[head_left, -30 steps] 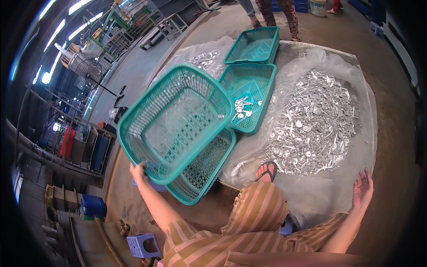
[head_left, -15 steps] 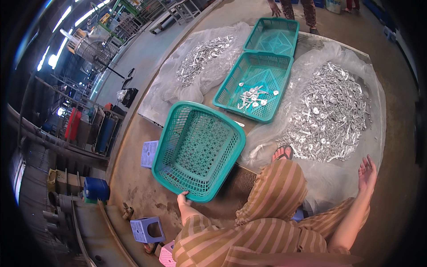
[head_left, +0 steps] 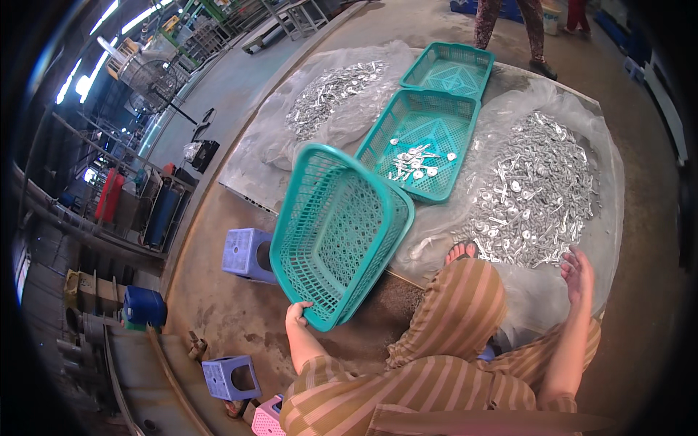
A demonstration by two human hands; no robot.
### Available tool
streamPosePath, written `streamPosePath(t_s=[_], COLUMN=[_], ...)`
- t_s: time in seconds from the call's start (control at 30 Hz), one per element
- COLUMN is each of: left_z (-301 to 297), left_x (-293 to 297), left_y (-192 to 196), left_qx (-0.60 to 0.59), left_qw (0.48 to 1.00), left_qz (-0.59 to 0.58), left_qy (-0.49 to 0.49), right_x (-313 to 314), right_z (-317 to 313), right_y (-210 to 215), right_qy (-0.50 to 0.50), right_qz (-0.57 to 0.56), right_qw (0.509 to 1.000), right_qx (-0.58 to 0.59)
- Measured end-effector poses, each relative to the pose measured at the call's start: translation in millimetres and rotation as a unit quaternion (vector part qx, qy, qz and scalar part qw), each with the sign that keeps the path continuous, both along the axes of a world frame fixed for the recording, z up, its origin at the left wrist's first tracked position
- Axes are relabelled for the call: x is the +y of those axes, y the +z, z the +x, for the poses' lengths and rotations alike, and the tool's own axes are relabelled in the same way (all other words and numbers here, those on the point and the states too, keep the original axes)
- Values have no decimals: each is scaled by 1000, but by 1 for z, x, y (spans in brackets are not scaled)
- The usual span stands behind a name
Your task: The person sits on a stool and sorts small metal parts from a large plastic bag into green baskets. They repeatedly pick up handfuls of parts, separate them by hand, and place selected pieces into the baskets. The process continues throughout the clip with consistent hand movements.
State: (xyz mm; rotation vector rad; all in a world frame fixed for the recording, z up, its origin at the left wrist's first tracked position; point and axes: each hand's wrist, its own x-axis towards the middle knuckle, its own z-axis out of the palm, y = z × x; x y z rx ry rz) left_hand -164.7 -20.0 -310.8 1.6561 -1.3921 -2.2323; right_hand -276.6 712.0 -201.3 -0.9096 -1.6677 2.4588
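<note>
moved: the stack of teal plastic mesh baskets (head_left: 338, 232) in my left hand (head_left: 297, 314) has tipped up since half a second ago; it lay flatter then, mouth to the ceiling, and now it stands on its lower corner with the mouth turned to my left.
left hand: fingers closed around the lower rim of the stack, near its bottom corner; it carries the baskets clear of the concrete floor (head_left: 218, 320).
right hand: my right hand (head_left: 578, 272) hangs open, fingers loosely apart, holding nothing, over the near edge of the clear plastic sheet (head_left: 611, 182), much where it was before.
basket place: the stack is between my striped knee (head_left: 465, 305) and the blue plastic stool (head_left: 247, 254), just short of the near edge of the low platform.
on the platform: a teal tray with a few metal pieces (head_left: 418, 145), another empty teal tray (head_left: 447, 69) beyond it, and the big heap of silver metal parts (head_left: 534, 189) on the sheet to my right.
meaning: i judge the baskets are being swung round and brought in, not yet set down.
</note>
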Motion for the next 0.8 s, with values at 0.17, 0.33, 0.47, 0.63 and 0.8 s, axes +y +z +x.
streamPosePath(t_s=[0.17,0.33,0.47,0.63,0.8], left_z=[-11,-31,-83,-195,-249], left_x=[27,58,82,232,350], left_y=[37,116,185,252,258], left_qx=[36,200,300,375,523], left_qw=[985,935,893,870,808], left_qz=[-158,-287,-336,-310,-146], left_qy=[55,56,21,-77,-231], right_x=[-16,-61,-138,-182,-165], right_z=[0,-13,-43,-68,-63], right_y=[16,60,92,101,136], right_qy=[42,221,400,283,-46], right_qz=[-7,-37,-79,-145,-221], right_qw=[999,973,901,907,896], right_qx=[12,60,149,275,383])
